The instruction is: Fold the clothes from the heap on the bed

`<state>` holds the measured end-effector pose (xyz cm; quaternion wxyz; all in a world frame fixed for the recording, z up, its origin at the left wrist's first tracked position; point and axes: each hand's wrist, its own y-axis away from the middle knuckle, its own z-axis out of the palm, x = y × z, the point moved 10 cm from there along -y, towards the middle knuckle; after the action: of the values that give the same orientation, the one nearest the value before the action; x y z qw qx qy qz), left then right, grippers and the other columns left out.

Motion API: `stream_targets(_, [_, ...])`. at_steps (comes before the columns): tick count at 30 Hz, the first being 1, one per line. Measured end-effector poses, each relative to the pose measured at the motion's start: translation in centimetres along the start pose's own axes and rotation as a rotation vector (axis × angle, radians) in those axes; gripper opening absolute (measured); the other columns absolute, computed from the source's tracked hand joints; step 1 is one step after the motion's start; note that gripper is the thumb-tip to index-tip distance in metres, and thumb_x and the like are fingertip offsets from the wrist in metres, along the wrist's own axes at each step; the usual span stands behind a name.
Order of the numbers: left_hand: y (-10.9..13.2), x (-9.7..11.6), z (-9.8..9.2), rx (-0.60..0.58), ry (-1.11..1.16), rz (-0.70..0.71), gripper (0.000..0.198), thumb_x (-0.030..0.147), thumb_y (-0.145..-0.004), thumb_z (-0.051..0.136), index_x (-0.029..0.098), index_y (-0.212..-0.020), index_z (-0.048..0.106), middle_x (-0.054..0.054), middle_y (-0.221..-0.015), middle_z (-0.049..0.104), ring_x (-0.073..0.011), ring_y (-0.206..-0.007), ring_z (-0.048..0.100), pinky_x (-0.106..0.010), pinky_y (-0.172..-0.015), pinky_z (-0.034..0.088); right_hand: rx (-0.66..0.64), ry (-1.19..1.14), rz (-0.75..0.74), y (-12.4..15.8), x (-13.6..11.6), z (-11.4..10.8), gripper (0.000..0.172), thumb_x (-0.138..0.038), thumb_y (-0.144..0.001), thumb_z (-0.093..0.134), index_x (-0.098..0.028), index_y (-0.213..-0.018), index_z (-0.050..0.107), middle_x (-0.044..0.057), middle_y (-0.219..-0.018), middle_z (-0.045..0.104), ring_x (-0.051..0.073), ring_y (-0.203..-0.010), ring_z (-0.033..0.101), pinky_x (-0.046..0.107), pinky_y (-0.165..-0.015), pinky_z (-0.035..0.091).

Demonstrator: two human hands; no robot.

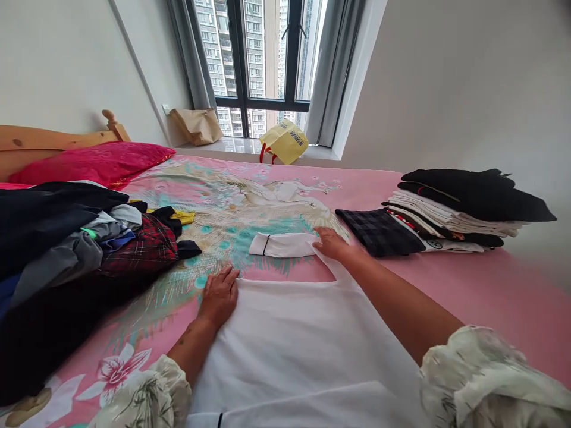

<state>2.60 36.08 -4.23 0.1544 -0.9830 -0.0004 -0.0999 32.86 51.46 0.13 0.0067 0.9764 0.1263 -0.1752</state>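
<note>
Pink bedsheet (495, 303) under white garment (303, 333) (window (267, 53) beyond); left hand (220, 295) flat, right hand (332, 244) at sleeve (289, 245), pinch unclear.

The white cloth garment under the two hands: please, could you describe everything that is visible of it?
The white cloth garment looks thin and smooth, lightly creased, and lies spread on the pink patterned bedsheet. One narrow sleeve folds sideways beyond the body, with a thin black stripe near its end; another black stripe shows at the picture's bottom edge, which cuts the garment off. The left hand lies at its left edge, the right hand at the sleeve's bend.
</note>
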Motion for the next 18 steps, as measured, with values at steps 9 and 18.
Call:
stream_targets(9, [-0.2,-0.4,-0.6,0.096,0.067,0.036,0.029,0.014,-0.078,0.042,0.019,-0.099,0.063,-0.01,-0.12,0.059,-0.0242,-0.114,0.051,-0.044,-0.105,0.031,0.124,-0.2,0.198,1.6,1.8,-2.0,0.022,-0.024,-0.08,0.045,-0.018,-0.094,0.06,0.007,-0.092,0.065,0.019,-0.087,0.058,0.027,-0.077,0.043])
stream_targets(18, [2.0,2.1,-10.3,0.052,0.126,0.149,0.013,0.016,-0.07,0.047,0.02,-0.076,0.057,-0.003,-0.081,0.064,-0.0183,-0.082,0.059,-0.037,-0.094,0.041,0.547,-0.927,0.249,25.3,7.0,-15.9,0.035,-0.042,-0.076,0.055,-0.019,-0.102,0.059,0.002,-0.078,0.063,0.016,-0.07,0.058,0.028,-0.064,0.049])
